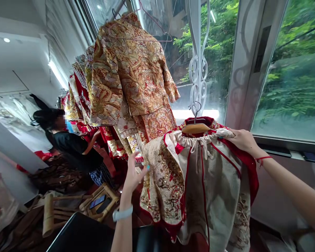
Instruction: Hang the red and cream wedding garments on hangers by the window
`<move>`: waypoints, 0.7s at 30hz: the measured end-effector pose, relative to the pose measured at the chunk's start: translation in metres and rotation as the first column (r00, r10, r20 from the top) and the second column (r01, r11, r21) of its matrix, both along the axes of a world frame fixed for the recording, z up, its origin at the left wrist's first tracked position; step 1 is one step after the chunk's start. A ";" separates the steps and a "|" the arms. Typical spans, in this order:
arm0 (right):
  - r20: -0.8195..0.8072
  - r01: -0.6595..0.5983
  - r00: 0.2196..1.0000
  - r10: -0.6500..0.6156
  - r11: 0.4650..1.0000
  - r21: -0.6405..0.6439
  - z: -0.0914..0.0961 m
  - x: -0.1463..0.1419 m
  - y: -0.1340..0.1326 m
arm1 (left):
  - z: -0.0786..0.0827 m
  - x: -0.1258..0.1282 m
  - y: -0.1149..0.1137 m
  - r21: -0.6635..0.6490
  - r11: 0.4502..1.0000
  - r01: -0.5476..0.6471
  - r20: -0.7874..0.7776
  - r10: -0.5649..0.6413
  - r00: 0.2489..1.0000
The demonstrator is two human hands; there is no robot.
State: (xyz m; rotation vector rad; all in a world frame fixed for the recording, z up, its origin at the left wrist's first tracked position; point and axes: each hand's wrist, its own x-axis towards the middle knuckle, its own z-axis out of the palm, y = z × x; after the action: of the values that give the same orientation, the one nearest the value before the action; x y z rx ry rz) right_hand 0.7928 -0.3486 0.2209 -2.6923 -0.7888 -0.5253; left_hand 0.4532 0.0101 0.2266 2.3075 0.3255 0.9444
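Observation:
A cream and red embroidered garment point(199, 182) hangs inside out on a wooden hanger point(195, 128) in front of me. My right hand point(243, 140) rests on its right shoulder, fingers curled over the red-edged fabric. My left hand point(133, 173) is raised beside the garment's left sleeve, thumb and fingers pinching its gold sequinned edge. A white band sits on my left wrist and a red string on my right.
A gold and red embroidered jacket point(131, 73) hangs high on a wire hanger, with more red and gold garments behind it. A person in black point(73, 147) reaches into that rack at left. A wooden stool point(68, 210) with a phone stands below. Windows point(291, 70) fill the right.

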 end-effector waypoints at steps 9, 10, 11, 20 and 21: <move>0.009 -0.113 0.994 0.112 0.993 0.030 0.006 -0.001 -0.009 | 0.091 0.136 0.008 0.121 0.875 0.470 -0.604 -0.310 0.734; 0.021 -0.114 0.993 0.113 0.993 0.028 0.006 -0.001 -0.010 | 0.090 0.137 0.005 0.087 0.862 0.499 -0.590 -0.359 0.723; 0.032 -0.116 0.993 0.115 0.993 0.029 0.007 -0.001 -0.010 | 0.090 0.137 0.003 0.058 0.852 0.520 -0.587 -0.392 0.709; 0.073 -0.107 0.992 0.104 0.993 0.043 0.006 -0.002 -0.006 | 0.109 0.143 -0.044 -0.113 0.888 0.446 -0.463 -0.445 0.767; 0.067 -0.114 0.992 0.111 0.992 0.045 0.005 -0.003 -0.006 | 0.110 0.149 -0.055 -0.101 0.900 0.425 -0.435 -0.424 0.795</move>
State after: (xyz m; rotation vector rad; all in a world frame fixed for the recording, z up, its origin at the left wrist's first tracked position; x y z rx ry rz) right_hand 0.7901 -0.3548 0.2262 -2.5797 -0.9271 -0.5992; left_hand 0.6024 -0.0446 0.3370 2.4345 -0.0220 0.1806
